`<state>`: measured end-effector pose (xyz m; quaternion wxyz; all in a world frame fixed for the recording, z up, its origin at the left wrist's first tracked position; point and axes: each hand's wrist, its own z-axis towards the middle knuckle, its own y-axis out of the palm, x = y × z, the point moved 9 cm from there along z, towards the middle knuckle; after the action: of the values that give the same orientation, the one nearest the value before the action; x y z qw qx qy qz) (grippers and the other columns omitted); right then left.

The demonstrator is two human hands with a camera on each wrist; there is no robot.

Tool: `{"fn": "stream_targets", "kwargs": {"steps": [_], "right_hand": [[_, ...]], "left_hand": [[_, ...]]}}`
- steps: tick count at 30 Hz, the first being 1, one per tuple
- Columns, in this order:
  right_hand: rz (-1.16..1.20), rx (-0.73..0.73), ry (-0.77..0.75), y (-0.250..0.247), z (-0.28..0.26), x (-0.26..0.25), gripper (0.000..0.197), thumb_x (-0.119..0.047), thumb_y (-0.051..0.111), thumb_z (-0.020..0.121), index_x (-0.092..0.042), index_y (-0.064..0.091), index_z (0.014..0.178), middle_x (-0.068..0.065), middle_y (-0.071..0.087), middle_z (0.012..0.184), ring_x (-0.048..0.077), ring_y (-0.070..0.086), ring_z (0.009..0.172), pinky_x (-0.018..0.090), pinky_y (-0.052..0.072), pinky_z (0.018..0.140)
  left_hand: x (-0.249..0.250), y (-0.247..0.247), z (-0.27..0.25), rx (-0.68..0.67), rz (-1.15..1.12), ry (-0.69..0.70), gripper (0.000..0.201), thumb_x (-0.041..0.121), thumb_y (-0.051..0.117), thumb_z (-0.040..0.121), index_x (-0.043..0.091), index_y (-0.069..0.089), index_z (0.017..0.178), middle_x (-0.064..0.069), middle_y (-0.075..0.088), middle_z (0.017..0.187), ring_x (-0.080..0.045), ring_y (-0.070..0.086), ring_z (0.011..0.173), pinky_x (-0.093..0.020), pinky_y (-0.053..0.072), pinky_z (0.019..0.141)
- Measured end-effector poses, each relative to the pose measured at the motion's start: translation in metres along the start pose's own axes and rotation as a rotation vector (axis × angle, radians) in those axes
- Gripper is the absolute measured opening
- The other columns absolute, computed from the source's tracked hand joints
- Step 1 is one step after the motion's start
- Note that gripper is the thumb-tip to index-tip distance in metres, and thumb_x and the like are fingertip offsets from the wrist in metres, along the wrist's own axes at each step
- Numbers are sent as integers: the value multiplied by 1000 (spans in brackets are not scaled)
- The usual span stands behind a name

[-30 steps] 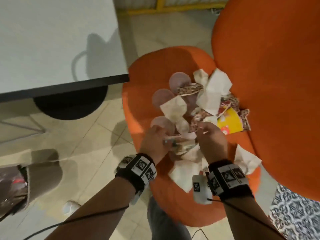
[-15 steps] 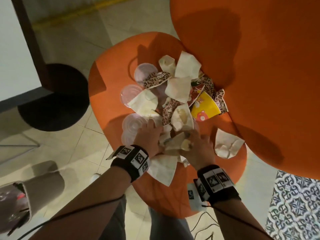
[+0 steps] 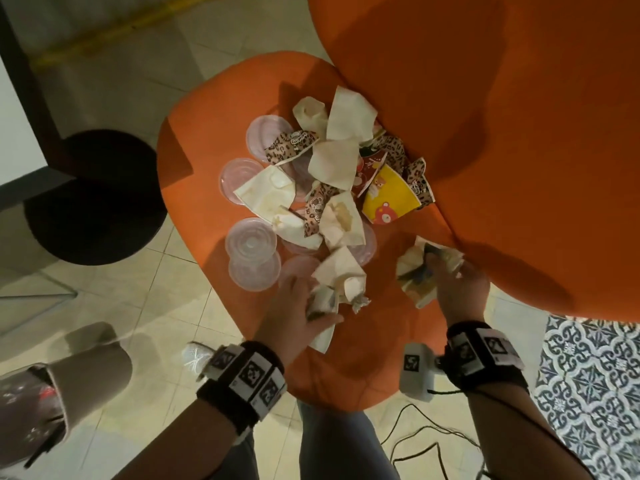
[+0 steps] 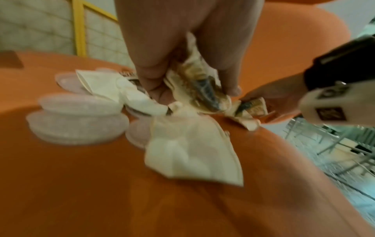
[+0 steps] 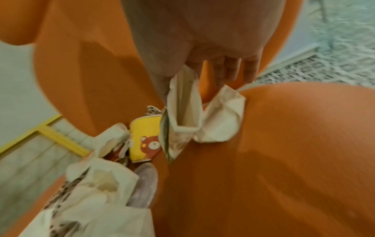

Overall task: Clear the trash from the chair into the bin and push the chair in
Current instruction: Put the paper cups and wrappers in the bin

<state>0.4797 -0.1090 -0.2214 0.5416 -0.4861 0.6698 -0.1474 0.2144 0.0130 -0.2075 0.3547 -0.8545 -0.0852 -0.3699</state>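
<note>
An orange chair seat [image 3: 207, 140] carries a heap of trash: crushed white paper cups [image 3: 334, 164], leopard-print cup pieces [image 3: 289, 147], a yellow bear cup [image 3: 389, 199] and clear plastic lids [image 3: 251, 244]. My left hand [image 3: 304, 306] [image 4: 188, 89] grips crumpled paper cups [image 4: 205, 89] at the seat's near side, with a flattened white cup [image 4: 192, 152] hanging below. My right hand [image 3: 453, 282] [image 5: 194, 75] pinches a crushed white cup [image 5: 182, 118] [image 3: 415, 271] beside the chair's backrest [image 3: 502, 150].
A bin [image 3: 45, 396] with a beige rim stands on the tiled floor at the lower left. A dark round table base [image 3: 93, 199] sits left of the chair. Cables [image 3: 426, 441] trail on the floor by my legs. Patterned tiles [image 3: 588, 393] lie to the right.
My hands, together over the near trash before, have separated. The right hand moved right to the crushed cup by the backrest and picked it up. The left keeps its crumpled cups.
</note>
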Motion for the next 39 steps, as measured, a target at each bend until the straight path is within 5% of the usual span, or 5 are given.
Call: {"fn": "stream_targets", "kwargs": {"steps": [7, 13, 19, 25, 39], "right_hand": [[-155, -17, -15, 18, 2, 15, 90, -71, 46, 63, -8, 56, 127, 11, 56, 133, 28, 50, 124, 42, 39, 107], [49, -81, -29, 17, -18, -13, 24, -23, 65, 86, -25, 63, 110, -1, 62, 101, 18, 59, 92, 25, 43, 72], [420, -156, -138, 32, -45, -40, 65, -12, 69, 84, -33, 38, 138, 0, 56, 128, 13, 60, 112, 31, 53, 92], [522, -361, -123, 68, -83, -81, 39, -9, 68, 86, -5, 58, 123, 6, 70, 106, 7, 69, 86, 25, 53, 72], [68, -1101, -322, 336, -380, -169, 26, -17, 67, 82, -15, 64, 108, 7, 70, 104, 22, 66, 95, 31, 55, 78]], "left_hand": [[-9, 29, -8, 97, 322, 16, 41, 51, 75, 64, 29, 61, 97, 1, 41, 133, -20, 35, 124, -41, 37, 101], [-8, 28, -7, 73, 227, -48, 45, 41, 78, 66, 27, 58, 105, 4, 39, 129, -16, 40, 117, -36, 48, 94], [-32, 31, -15, 57, 302, -150, 63, 49, 79, 61, 29, 45, 110, 4, 45, 120, -16, 40, 112, -31, 44, 91], [-47, 25, -27, 33, 14, -138, 84, 41, 84, 58, 37, 36, 127, 8, 48, 126, -15, 46, 117, -38, 46, 98], [-371, -136, -294, 962, -851, -845, 29, 15, 73, 74, 3, 59, 96, -10, 64, 85, -24, 62, 80, -24, 48, 61]]}}
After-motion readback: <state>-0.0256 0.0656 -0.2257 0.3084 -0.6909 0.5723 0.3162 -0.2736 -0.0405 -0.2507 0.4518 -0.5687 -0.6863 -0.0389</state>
